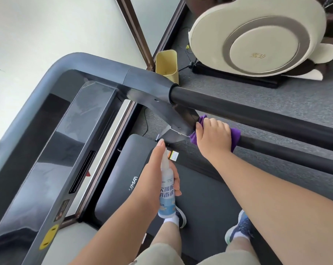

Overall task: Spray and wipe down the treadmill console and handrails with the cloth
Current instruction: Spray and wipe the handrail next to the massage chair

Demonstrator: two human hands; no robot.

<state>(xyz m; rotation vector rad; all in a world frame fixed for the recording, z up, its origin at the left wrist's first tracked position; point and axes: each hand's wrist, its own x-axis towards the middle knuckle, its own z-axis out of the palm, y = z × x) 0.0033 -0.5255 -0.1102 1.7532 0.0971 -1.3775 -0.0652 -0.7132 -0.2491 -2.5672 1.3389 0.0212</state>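
My right hand [212,136] presses a purple cloth [235,135] against the black right handrail [257,113], close to where the rail joins the grey frame. My left hand [156,178] grips a white spray bottle [167,196] with a blue label, index finger stretched up over the nozzle, which points toward the handrail joint. The glossy black treadmill console [53,150] stretches along the left, with a yellow safety key [49,237] at its near end. The cloth is mostly hidden under my palm.
A grey treadmill belt [205,190] and motor cover [119,173] lie below, with my two blue shoes on the belt. A yellow bin [167,64] stands beyond the frame corner. A cream massage chair [257,35] sits at the upper right on grey carpet.
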